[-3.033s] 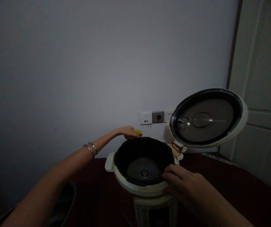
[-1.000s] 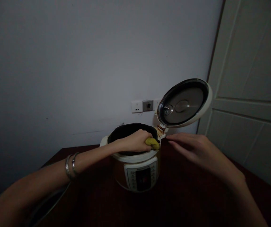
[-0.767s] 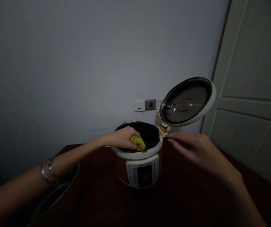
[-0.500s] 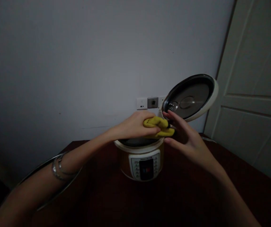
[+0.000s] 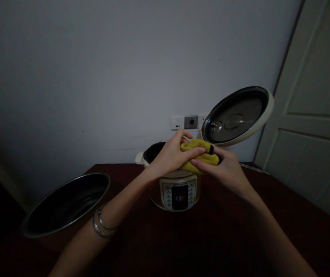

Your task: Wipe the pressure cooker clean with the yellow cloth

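Note:
A yellow cloth (image 5: 199, 154) is bunched between both my hands just above the front rim of an electric rice cooker (image 5: 179, 190). My left hand (image 5: 172, 154) grips the cloth from the left, fingers curled over it. From the right, my right hand (image 5: 225, 167) is closed on the same cloth. The cooker stands on a dark red table (image 5: 205, 238) with its control panel facing me. Its lid (image 5: 236, 115) is swung up and open to the right, shiny inner plate showing. The cooker's dark cavity is partly hidden behind my left hand.
A dark metal inner pot (image 5: 67, 202) lies tilted on the table at the left. Wall sockets (image 5: 186, 122) sit on the white wall behind the cooker. A pale panelled door (image 5: 314, 115) stands at the right. Silver bracelets circle my left wrist.
My left hand wiped around the cooker's rim, then lifted the cloth up. My right hand left the cooker's side and closed on the cloth. The view pulled back, showing the inner pot.

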### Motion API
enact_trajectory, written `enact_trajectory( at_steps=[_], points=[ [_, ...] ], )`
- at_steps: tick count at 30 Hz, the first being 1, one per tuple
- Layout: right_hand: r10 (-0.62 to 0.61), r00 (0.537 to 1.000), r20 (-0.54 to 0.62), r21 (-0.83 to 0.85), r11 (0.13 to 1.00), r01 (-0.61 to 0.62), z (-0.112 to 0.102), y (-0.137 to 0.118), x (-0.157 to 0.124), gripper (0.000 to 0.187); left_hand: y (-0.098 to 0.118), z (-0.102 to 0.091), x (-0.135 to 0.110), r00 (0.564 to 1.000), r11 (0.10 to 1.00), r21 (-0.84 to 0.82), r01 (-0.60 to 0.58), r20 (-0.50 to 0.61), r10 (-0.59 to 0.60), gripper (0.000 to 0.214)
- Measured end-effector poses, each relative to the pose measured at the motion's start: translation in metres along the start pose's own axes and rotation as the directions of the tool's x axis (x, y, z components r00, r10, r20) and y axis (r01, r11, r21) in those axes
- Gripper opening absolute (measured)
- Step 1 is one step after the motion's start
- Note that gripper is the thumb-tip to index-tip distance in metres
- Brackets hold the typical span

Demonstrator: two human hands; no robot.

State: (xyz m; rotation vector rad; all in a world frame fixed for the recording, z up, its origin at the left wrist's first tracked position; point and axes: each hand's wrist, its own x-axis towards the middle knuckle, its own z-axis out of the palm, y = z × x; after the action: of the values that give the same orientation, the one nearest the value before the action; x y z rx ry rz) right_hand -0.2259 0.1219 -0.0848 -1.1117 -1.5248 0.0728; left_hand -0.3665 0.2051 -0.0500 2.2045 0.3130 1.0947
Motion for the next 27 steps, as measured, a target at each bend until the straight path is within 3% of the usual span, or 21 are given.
enact_trajectory(
  at_steps=[3,5,6,8,9,10,11,14,19,27],
  points=[
    [-0.087,0.996,0.018,-0.140,0.986,0.089,-0.001,-0.001,-0.001,0.022,-0.013,0.000,-0.009,0.989,0.998,-0.060,-0.014,-0.149,0.005,0.032],
    [-0.150,0.989,-0.011,-0.218,0.965,0.144,-0.005,0.000,-0.001,0.022,-0.027,-0.003,-0.014,0.936,0.993,-0.105,-0.046,-0.351,0.006,0.024],
    [-0.169,0.985,-0.029,-0.236,0.959,0.158,-0.007,0.000,-0.002,0.023,-0.035,-0.007,-0.017,0.876,0.992,-0.101,-0.069,-0.482,0.012,0.021],
    [-0.175,0.983,-0.048,-0.251,0.955,0.158,-0.013,0.000,-0.003,0.025,-0.054,-0.017,-0.023,0.682,0.995,-0.019,-0.099,-0.729,0.054,0.018],
    [-0.164,0.985,-0.052,-0.260,0.955,0.145,-0.016,0.001,-0.003,0.026,-0.064,-0.023,-0.026,0.581,0.995,0.042,-0.092,-0.809,0.088,0.018],
    [-0.147,0.988,-0.051,-0.276,0.953,0.128,-0.019,0.003,-0.004,0.027,-0.074,-0.030,-0.028,0.512,0.993,0.089,-0.075,-0.851,0.115,0.019],
    [-0.132,0.990,-0.049,-0.298,0.948,0.111,-0.022,0.005,-0.005,0.028,-0.084,-0.037,-0.030,0.471,0.992,0.118,-0.055,-0.872,0.130,0.019],
    [-0.119,0.992,-0.040,-0.360,0.928,0.097,-0.029,0.016,-0.008,0.038,-0.110,-0.054,-0.035,0.428,0.991,0.131,-0.001,-0.896,0.119,0.017],
    [-0.191,0.977,-0.091,-0.435,0.890,0.134,-0.029,0.044,-0.018,0.050,-0.141,-0.064,-0.039,0.406,0.985,0.114,0.127,-0.912,0.054,0.016],
    [-0.261,0.965,0.024,-0.463,0.853,0.242,-0.017,0.087,-0.043,0.047,-0.179,-0.066,-0.029,0.419,0.966,-0.159,0.203,-0.878,-0.232,0.016]
  ],
)
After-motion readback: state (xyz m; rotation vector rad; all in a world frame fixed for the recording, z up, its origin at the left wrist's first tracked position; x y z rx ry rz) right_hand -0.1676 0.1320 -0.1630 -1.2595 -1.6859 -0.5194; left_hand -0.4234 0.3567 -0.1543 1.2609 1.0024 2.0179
